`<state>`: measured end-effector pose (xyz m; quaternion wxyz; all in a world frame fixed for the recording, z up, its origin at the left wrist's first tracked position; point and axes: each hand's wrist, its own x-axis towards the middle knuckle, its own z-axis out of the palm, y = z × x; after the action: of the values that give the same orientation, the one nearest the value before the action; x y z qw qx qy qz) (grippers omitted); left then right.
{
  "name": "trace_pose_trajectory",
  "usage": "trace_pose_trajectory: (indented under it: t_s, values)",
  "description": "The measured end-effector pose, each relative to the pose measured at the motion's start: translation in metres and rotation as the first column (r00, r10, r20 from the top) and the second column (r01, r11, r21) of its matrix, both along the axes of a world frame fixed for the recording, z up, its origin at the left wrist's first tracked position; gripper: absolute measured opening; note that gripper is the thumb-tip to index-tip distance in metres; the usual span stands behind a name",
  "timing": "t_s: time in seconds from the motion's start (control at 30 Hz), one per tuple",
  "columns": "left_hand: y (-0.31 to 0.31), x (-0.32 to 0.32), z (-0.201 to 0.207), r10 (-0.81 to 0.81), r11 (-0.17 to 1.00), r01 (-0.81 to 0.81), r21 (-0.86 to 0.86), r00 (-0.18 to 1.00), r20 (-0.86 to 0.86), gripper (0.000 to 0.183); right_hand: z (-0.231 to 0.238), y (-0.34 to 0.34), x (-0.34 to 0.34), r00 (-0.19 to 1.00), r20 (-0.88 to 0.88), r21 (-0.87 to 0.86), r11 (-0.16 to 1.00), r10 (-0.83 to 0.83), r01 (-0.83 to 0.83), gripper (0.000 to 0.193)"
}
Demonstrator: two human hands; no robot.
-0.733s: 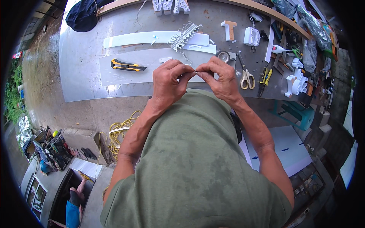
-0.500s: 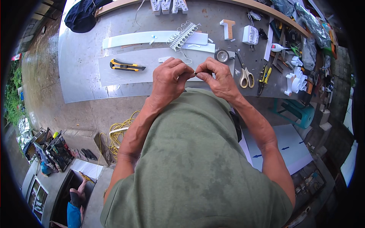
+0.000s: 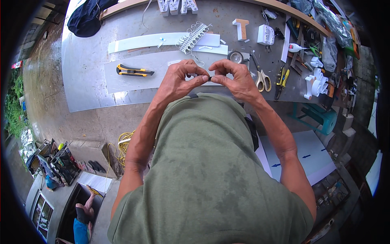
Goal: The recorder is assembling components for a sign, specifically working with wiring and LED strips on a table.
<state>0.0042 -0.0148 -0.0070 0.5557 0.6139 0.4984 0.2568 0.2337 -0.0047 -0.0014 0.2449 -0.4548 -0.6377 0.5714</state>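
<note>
Fingers [image 3: 199, 81] gripping tiny dark piece [image 3: 210, 79] near smooth grey sheet [image 3: 140, 83].

Pale daylight glints on the grey metal surface [image 3: 87, 81], brightest toward its left edge. Past that edge lies damp-looking concrete floor [image 3: 44, 81], with greenery [image 3: 14, 107] beyond. Off the near-left corner are a concrete block [image 3: 90, 149] and, farther out, a white-framed window [image 3: 42, 211]. A teal stool [image 3: 326, 119] stands by the near edge, toward the right corner.
</note>
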Motion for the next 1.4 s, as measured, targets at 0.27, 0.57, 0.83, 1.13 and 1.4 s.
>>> trace_pose_trajectory:
  t_s: [0.27, 0.57, 0.83, 1.13, 1.4]
  values:
    - [-0.001, 0.001, -0.003, 0.031, 0.999, -0.028, -0.028, 0.996, 0.083, 0.017, 0.003, 0.003, 0.005, 0.996, -0.077, -0.149, 0.987, 0.05, -0.061, 0.032]
    - [-0.004, -0.002, -0.018, 0.287, 0.842, 0.005, -0.54, 0.843, 0.456, 0.014, 0.009, 0.007, 0.001, 0.979, -0.086, 0.071, 0.981, 0.185, -0.179, 0.024]
    - [-0.007, -0.005, -0.029, 0.414, 0.705, 0.133, -0.697, 0.72, 0.557, 0.012, -0.002, -0.001, -0.008, 0.994, 0.033, 0.407, 0.907, 0.103, -0.108, 0.031]
    - [-0.007, -0.006, -0.024, 0.398, 0.659, 0.094, -0.746, 0.798, 0.452, 0.015, -0.012, -0.003, 0.003, 0.986, 0.151, 0.744, 0.649, 0.07, -0.16, 0.031]
    - [-0.01, -0.007, -0.02, 0.318, 0.763, 0.054, -0.645, 0.836, 0.447, 0.015, -0.012, -0.003, 0.006, 0.98, 0.194, 0.824, 0.536, 0.036, -0.183, 0.03]
